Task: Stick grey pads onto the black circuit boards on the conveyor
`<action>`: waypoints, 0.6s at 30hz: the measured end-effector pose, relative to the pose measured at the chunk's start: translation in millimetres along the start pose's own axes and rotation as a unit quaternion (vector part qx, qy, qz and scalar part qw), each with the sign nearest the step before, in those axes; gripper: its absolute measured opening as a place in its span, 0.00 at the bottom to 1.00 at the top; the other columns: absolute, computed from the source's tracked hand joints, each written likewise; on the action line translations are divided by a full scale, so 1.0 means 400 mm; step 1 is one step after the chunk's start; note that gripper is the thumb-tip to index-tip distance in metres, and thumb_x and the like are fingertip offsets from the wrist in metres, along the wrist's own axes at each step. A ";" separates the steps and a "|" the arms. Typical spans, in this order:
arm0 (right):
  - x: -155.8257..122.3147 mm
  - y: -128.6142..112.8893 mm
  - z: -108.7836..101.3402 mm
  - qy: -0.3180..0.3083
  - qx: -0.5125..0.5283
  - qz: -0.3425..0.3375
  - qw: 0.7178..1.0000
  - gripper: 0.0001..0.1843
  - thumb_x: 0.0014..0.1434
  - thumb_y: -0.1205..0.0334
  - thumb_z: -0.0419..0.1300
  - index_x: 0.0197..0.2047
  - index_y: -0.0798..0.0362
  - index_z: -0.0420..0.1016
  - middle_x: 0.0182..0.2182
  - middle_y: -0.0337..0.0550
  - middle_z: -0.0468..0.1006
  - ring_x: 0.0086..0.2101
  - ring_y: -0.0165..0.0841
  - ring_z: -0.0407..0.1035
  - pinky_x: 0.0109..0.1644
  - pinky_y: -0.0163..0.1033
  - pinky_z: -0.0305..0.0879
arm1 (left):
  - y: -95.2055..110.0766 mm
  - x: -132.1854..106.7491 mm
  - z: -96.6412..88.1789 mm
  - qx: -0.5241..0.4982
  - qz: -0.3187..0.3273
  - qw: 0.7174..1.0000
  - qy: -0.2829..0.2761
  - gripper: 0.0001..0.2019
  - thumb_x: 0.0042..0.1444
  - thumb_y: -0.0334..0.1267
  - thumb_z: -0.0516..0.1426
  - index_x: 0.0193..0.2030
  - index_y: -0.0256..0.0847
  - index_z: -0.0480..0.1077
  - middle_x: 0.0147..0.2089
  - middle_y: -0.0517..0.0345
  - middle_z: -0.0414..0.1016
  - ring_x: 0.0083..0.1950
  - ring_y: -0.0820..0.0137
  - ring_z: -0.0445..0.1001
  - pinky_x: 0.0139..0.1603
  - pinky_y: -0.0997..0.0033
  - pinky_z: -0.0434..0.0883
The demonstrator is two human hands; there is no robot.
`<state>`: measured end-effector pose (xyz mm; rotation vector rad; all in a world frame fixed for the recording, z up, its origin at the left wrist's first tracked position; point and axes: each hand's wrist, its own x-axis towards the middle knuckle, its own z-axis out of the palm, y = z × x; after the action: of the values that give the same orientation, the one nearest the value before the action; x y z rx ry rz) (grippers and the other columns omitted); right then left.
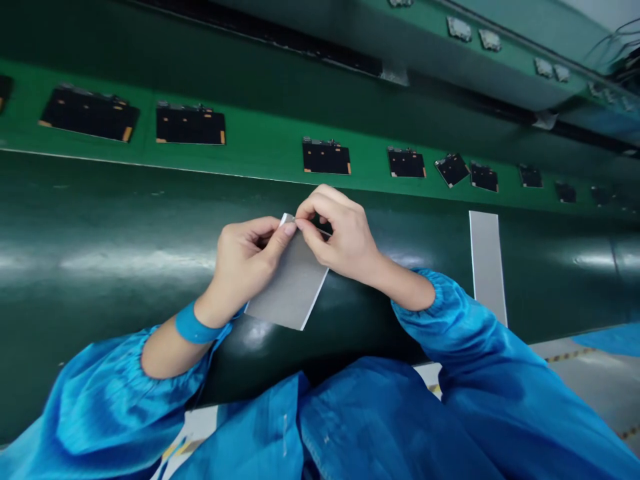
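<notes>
A flat grey rectangular sheet with white edges [293, 287] is held tilted above the green bench. My left hand [249, 257] grips its upper left corner, thumb on the face and fingers behind. At the top edge, my right hand [343, 230] has thumb and forefinger pinched together, touching the left thumb's tip. Whatever sits in that pinch is too small to make out. A blue band [197, 325] circles my left wrist.
Past my hands runs a bright green strip [265, 157] bearing several black flat panels, one a black panel [327, 158] straight ahead. Another long grey sheet [487, 260] lies on the bench [125, 220] to the right. Small pale parts [459, 29] sit on the upper ledge.
</notes>
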<state>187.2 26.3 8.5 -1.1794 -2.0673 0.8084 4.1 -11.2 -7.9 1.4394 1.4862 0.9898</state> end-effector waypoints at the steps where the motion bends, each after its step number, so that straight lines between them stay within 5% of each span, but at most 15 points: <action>1: 0.001 0.002 0.003 0.009 0.019 0.009 1.000 0.08 0.70 0.61 0.54 0.38 0.47 0.72 0.38 0.46 0.76 0.40 0.41 0.71 0.43 0.48 0.72 | 0.000 0.000 0.000 -0.001 0.001 1.000 -0.003 0.15 0.61 0.48 0.62 0.27 0.41 0.78 0.24 0.59 0.69 0.26 0.72 0.62 0.25 0.72 0.58; 5: 0.014 0.021 0.018 0.006 0.129 0.045 0.991 0.03 0.68 0.61 0.59 0.45 0.49 0.72 0.38 0.42 0.76 0.31 0.32 0.66 0.34 0.39 0.68 | -0.001 -0.003 0.002 0.005 0.005 1.000 -0.018 0.16 0.61 0.48 0.61 0.27 0.40 0.78 0.23 0.59 0.68 0.25 0.73 0.61 0.24 0.72 0.57; 8: 0.021 0.026 0.020 -0.014 0.161 0.045 0.986 0.09 0.65 0.67 0.62 0.49 0.51 0.72 0.38 0.39 0.76 0.29 0.27 0.62 0.33 0.35 0.65 | 0.001 -0.005 0.005 0.008 0.009 1.000 -0.025 0.16 0.61 0.47 0.61 0.26 0.39 0.78 0.22 0.59 0.68 0.25 0.73 0.61 0.25 0.73 0.57; 18: 0.005 0.047 0.019 -0.006 -0.001 -0.113 0.994 0.10 0.74 0.67 0.50 0.55 0.51 0.66 0.44 0.45 0.76 0.40 0.34 0.71 0.48 0.42 0.72 | -0.002 0.000 0.007 0.006 -0.023 0.999 -0.034 0.17 0.61 0.48 0.60 0.26 0.39 0.77 0.22 0.59 0.66 0.24 0.74 0.59 0.24 0.73 0.56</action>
<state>190.3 34.3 -10.0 -0.9210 -2.1636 0.7067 6.3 -11.4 -9.8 1.4272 1.4710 0.8977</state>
